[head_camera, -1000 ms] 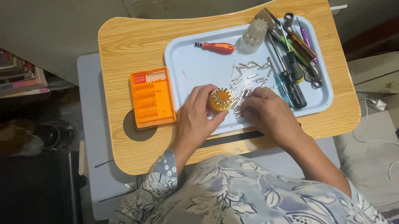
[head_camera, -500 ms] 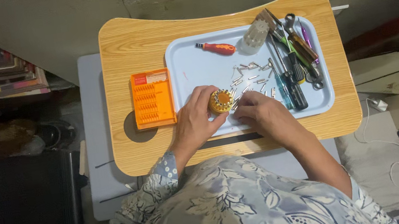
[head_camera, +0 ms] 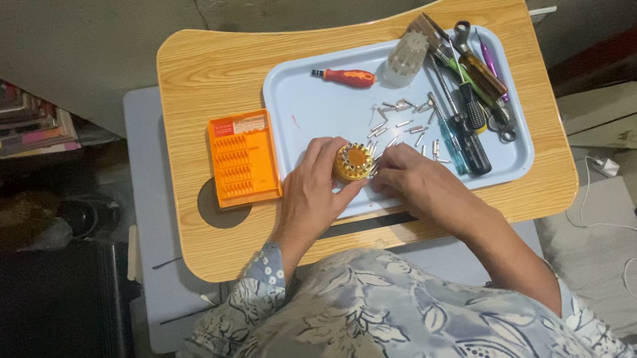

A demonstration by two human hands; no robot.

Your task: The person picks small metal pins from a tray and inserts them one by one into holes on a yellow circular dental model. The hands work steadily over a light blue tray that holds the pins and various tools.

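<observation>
The left hand (head_camera: 312,192) is gripping a round orange bit holder (head_camera: 353,162) at the near edge of the pale blue tray (head_camera: 300,110). The right hand (head_camera: 416,181) is pinching a small bit against the holder's rim. Loose metal bits (head_camera: 402,120) are lying scattered on the tray, near a red-handled screwdriver (head_camera: 345,76). An orange bit case (head_camera: 243,158) is resting on the wooden tabletop (head_camera: 209,69).

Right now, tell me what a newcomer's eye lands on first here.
First, the two hands meeting at the near edge of the pale blue tray: the left hand holds a round orange bit holder, the right hand at its rim. Small silver bits lie scattered mid-tray, tools are piled at its right, and an orange case sits left of it.
</observation>
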